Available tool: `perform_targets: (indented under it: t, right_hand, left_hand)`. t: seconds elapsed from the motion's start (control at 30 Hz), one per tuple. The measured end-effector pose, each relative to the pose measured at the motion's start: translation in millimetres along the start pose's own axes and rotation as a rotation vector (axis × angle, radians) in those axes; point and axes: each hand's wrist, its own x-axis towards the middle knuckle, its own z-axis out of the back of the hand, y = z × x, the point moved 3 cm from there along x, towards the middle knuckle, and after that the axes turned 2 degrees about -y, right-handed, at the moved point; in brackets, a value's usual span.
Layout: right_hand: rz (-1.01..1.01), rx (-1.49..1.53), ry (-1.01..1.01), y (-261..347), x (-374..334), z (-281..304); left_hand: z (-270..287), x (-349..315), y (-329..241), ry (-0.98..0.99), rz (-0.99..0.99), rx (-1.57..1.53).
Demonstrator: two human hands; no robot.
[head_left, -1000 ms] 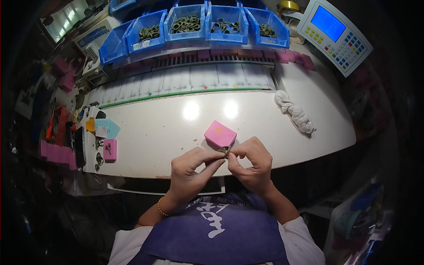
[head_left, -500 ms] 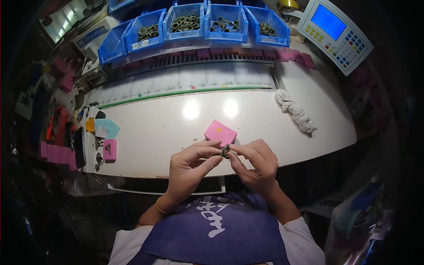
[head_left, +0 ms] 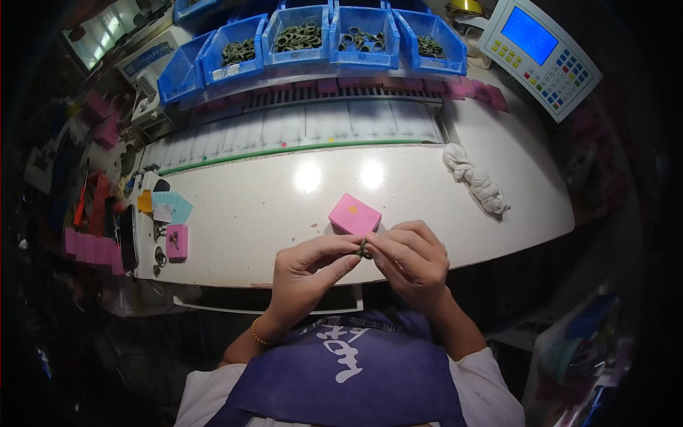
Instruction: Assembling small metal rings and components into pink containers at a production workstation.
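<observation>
A small dark green ring-shaped piece (head_left: pixel 365 249) is pinched between the fingertips of both hands, above the table's front edge. My left hand (head_left: pixel 306 270) grips it from the left with thumb and fingers. From the right, my right hand (head_left: pixel 413 263) closes on its upper part, and the fingertips cover much of it. Just beyond the fingers lies a pink block (head_left: pixel 355 213) with a yellow mark on top. Another pink block (head_left: pixel 177 242), bearing a dark piece, lies at the left with several loose dark ring pieces (head_left: pixel 160 256) beside it.
Blue bins (head_left: pixel 297 35) with similar dark green pieces line the back. Before them runs a pale belt (head_left: pixel 299 132) with a green edge. A twisted white cloth (head_left: pixel 477 181) lies on the right, below a keypad unit with a blue screen (head_left: pixel 530 35). Paper slips (head_left: pixel 171 205) lie left.
My right fingers have shifted slightly left and curled closer over the ring-shaped piece, which has turned. Coloured dots on the belt have moved left.
</observation>
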Motion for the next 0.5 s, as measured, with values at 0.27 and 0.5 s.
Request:
perform_targets:
  t: [0.27,0.5]
  right_hand:
    - [-0.061,0.095,-0.064,-4.3,-3.3,-0.1]
    - [-0.496,0.381,0.083,-4.0,-9.6,-4.6]
  left_hand:
    - [1.2,0.5,2.0,-0.024,0.029,-0.021]
    - [-5.7,0.9,-10.5,-0.095,-0.456,0.516]
